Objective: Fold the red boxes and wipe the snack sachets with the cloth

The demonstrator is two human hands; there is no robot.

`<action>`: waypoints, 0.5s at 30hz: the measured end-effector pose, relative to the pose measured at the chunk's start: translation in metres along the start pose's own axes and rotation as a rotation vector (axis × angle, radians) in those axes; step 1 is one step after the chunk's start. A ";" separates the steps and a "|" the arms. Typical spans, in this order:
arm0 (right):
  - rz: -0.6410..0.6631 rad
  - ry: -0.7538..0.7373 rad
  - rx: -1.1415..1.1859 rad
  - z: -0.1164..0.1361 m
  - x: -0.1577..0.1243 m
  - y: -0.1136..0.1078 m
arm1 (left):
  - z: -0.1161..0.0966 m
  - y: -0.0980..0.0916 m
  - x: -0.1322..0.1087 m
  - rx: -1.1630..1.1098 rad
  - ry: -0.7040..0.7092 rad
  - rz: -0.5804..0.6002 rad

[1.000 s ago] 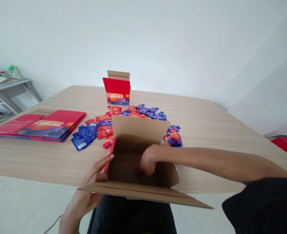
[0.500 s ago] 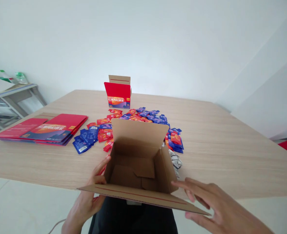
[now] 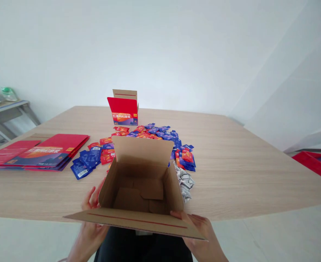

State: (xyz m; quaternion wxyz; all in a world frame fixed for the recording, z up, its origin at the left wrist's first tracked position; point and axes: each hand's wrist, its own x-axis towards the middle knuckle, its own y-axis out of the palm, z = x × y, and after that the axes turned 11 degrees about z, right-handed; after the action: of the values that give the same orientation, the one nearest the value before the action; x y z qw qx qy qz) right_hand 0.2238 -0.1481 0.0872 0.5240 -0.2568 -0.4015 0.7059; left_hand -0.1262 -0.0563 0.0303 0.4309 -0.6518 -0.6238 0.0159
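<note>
Your right hand (image 3: 200,233) pinches the open carton (image 3: 138,196) near its right front corner, by the near edge of the table (image 3: 237,193); left hand (image 3: 91,234) touches its left side, grip unclear. Likely light, stiffish; hold side walls.

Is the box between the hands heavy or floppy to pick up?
The box would probably feel light, because its inside looks bare. Its walls look fairly stiff, keeping their shape, but the wide front flap might bend, joined along just one edge.
</note>
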 end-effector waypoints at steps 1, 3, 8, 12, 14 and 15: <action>-0.002 -0.001 0.010 0.000 0.000 0.001 | 0.006 0.003 -0.006 -0.010 -0.023 0.045; -0.021 0.010 0.015 0.001 0.001 0.003 | 0.018 0.009 -0.018 -0.021 -0.062 0.210; -0.074 0.014 -0.048 0.004 0.006 0.008 | 0.038 0.017 -0.031 0.027 -0.158 0.436; -0.162 -0.006 -0.078 0.006 0.011 0.015 | 0.045 0.019 -0.031 0.013 -0.204 0.404; -0.200 -0.007 -0.069 0.005 0.013 0.021 | 0.045 0.020 -0.034 0.001 -0.208 0.407; -0.217 -0.018 -0.056 0.003 0.013 0.025 | 0.043 0.020 -0.036 -0.005 -0.204 0.409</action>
State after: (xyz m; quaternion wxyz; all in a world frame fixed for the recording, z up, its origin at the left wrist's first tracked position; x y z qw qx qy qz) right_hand 0.2036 -0.1398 0.0687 0.5864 -0.2202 -0.4512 0.6356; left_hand -0.1415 -0.0596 -0.0267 0.3518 -0.7609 -0.5190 0.1671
